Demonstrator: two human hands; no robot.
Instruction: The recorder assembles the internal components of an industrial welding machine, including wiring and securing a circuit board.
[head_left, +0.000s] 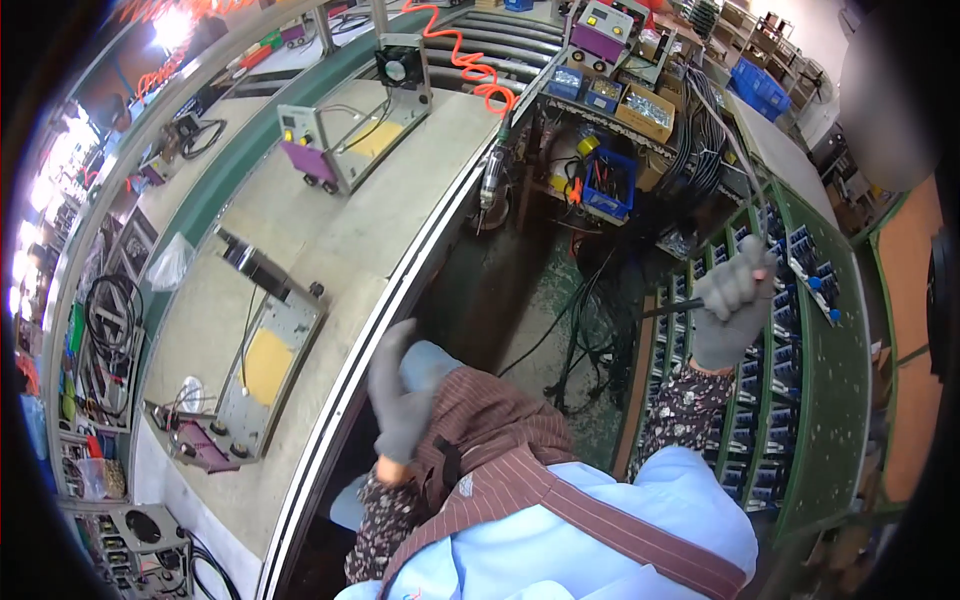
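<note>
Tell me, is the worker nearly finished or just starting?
Hard to say, probably midway. Done: two grey metal units lie on the workbench, their insides hidden from this view. In hand: the gloved right hand grips a thin dark tool by the green rack of blue parts. The left hand hangs free. Left: many blue parts sit in the rack.

Left hand point(400, 395) motion-blurred, its grip unclear
</note>
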